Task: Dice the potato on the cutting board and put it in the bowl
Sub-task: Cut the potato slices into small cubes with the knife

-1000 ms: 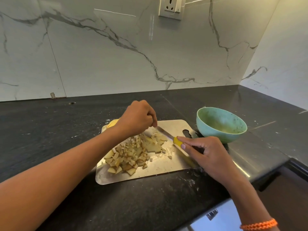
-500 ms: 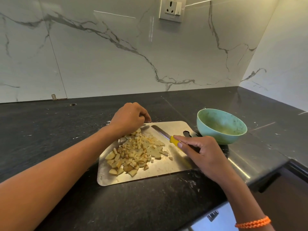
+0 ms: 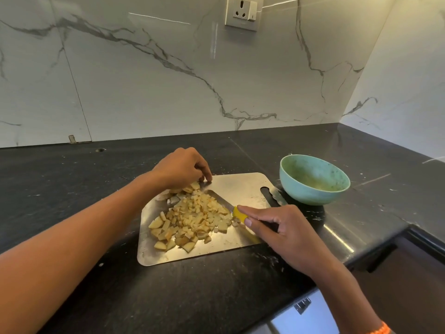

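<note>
The right hand (image 3: 284,235) has its fingers (image 3: 250,214) curled around the yellow handle of a knife (image 3: 237,213), with the first finger lying straight along the top of the handle. The knife blade points away from those fingers, up and to the left, and its flat side lies against the pile of potato pieces (image 3: 192,218). The left hand (image 3: 180,168) is at the far end of the pile. Its fingers (image 3: 204,173) are bent down, and the tips touch the cutting board (image 3: 240,186) and the pieces at the top of the pile. I cannot tell if they hold a piece. The potato is cut into many small yellow cubes, with some bigger chunks at the near end of the pile. All the pieces lie on the shiny metal cutting board, between the two hands. A few loose bits lie just beside the right fingers. The green bowl (image 3: 314,179) stands on the dark table (image 3: 72,179), past the right fingers and just beyond the board's corner with the handle slot. No potato pieces show in the bowl. An orange band (image 3: 382,330) is on the right wrist. A wall socket (image 3: 241,12) sits high on the marble wall.
</note>
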Tool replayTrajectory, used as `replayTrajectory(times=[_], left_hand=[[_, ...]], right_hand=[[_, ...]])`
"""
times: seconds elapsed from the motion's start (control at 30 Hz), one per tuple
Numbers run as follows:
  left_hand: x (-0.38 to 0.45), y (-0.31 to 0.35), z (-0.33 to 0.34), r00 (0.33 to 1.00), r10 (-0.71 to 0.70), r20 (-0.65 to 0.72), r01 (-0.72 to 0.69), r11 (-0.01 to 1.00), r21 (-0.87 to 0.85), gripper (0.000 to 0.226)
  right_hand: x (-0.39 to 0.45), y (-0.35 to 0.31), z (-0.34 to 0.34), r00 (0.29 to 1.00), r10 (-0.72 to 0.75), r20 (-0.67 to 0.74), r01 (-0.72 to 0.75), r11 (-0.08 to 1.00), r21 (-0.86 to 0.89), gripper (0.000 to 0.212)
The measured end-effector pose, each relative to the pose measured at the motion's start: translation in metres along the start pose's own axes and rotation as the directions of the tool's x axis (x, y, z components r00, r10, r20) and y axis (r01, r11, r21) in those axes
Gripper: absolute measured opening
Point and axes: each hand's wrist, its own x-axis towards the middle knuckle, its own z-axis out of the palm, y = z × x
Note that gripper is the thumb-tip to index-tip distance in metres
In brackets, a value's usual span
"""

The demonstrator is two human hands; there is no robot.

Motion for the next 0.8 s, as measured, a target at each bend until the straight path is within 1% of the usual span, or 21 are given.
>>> replayTrajectory(times=[0.13, 0.3, 0.37, 0.43, 0.53, 0.57, 0.67, 0.8], left_hand=[[-0.002, -0.008, -0.017, 0.993, 0.038, 0.115, -0.036, 0.999, -0.023, 0.043], [-0.003, -0.019, -0.036, 0.97, 0.045, 0.24, -0.045, 0.999, -0.003, 0.033], [-0.003, -0.02, -0.039, 0.958, 0.061, 0.28, -0.058, 0.998, -0.019, 0.031], [-0.003, -0.022, -0.04, 0.952, 0.077, 0.297, -0.071, 0.997, -0.03, 0.031], [-0.003, -0.019, -0.038, 0.948, 0.106, 0.299, -0.075, 0.991, -0.113, 0.029], [-0.003, -0.018, -0.037, 0.946, 0.117, 0.302, -0.077, 0.987, -0.142, 0.028], [-0.002, -0.016, -0.037, 0.94, 0.153, 0.306, -0.107, 0.981, -0.162, 0.023], [-0.002, -0.015, -0.035, 0.922, 0.193, 0.337, -0.138, 0.974, -0.18, 0.009]], right_hand=[[0.0, -0.004, -0.003, 1.0, 0.009, -0.021, -0.006, 0.994, 0.111, 0.032], [0.001, -0.003, -0.002, 0.999, -0.002, -0.049, 0.008, 0.994, 0.111, 0.031], [0.0, -0.004, -0.002, 0.996, -0.011, -0.092, 0.023, 0.991, 0.134, 0.031], [0.0, -0.004, -0.003, 0.991, -0.019, -0.136, 0.038, 0.989, 0.14, 0.031], [0.001, -0.003, -0.001, 0.997, -0.025, -0.079, 0.028, 0.999, 0.043, 0.029], [0.002, -0.002, -0.001, 0.997, -0.018, -0.072, 0.021, 0.999, 0.039, 0.028], [0.002, 0.0, -0.003, 0.996, -0.01, -0.092, 0.016, 0.997, 0.071, 0.029], [0.001, -0.001, -0.004, 0.993, -0.028, -0.116, 0.043, 0.99, 0.132, 0.028]])
